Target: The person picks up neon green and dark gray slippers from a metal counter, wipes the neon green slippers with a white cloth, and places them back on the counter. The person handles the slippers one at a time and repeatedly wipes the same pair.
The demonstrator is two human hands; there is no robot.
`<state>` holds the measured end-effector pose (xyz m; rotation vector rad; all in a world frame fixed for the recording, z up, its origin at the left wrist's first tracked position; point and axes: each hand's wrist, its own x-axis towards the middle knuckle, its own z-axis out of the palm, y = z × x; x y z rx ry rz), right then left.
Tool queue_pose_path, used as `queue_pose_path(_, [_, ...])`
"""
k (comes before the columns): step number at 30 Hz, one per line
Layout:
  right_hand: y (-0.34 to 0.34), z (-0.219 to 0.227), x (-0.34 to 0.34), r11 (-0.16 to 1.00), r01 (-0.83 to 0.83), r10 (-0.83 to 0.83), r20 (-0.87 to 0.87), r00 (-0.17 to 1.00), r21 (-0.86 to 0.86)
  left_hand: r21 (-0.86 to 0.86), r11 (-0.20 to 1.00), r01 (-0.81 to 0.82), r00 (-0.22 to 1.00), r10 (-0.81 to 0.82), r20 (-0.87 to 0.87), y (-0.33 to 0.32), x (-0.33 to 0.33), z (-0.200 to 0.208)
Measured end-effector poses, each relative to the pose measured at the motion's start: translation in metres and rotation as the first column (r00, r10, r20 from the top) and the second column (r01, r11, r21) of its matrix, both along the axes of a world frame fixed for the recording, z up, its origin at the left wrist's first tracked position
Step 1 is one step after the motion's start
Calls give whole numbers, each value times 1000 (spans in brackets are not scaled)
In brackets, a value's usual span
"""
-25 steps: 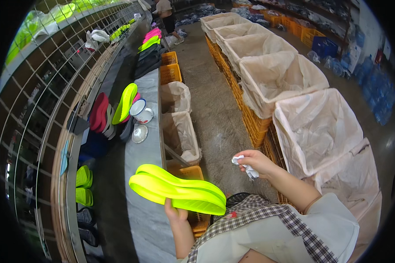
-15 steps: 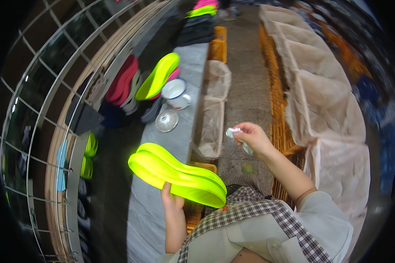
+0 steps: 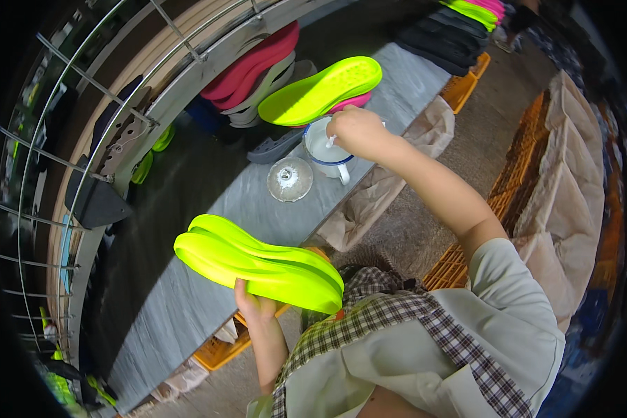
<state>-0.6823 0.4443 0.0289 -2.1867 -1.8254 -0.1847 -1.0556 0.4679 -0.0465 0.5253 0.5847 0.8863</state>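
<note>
My left hand [image 3: 256,308] is closed around a pair of neon yellow shoe soles [image 3: 258,266], stacked together and held over the near side of the workbench. My right hand [image 3: 359,132] is closed at the mouth of a white enamel mug [image 3: 331,169] with a blue rim. A bit of white cloth [image 3: 330,141] pokes out below its fingers; the rest of it is hidden. Beside the mug, its round metal-looking lid [image 3: 290,180] lies on the bench. Behind the mug, another yellow sole [image 3: 320,92] rests on a pink one.
The grey workbench [image 3: 251,209] runs diagonally, bordered on the left by a metal wire rack [image 3: 111,90]. Red soles [image 3: 251,66] lean by the rack, and dark soles [image 3: 442,42] are stacked at the far end. Lined baskets [image 3: 561,181] stand along the right.
My right hand has moved from over the aisle to the mug, taking the white cloth with it. The view has turned left toward the bench. My left hand still holds the yellow soles.
</note>
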Motion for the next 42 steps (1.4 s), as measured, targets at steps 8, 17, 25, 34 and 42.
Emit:
queue_pose_path(8, [16, -7, 6, 979, -68, 107, 202, 974, -191, 19, 993, -116, 984, 112, 138, -8, 19, 18])
queue_pose_path(17, [1, 17, 7, 998, -38, 37, -17, 999, -42, -117, 988, -104, 990, 114, 80, 11, 0, 15])
queue_pose_path(25, [-23, 34, -36, 963, -23, 94, -254, 963, 269, -119, 993, 20, 987, 0, 164, 8, -9, 14])
queue_pose_path(34, [-102, 15, -172, 891, -384, 390, -840, 376, 242, -103, 994, 41, 982, -20, 190, -1, -11, 15])
queue_pose_path(42, [-109, -8, -189, 908, -294, 411, -765, 496, 297, -102, 989, 112, 987, -98, 130, -7, -14, 9])
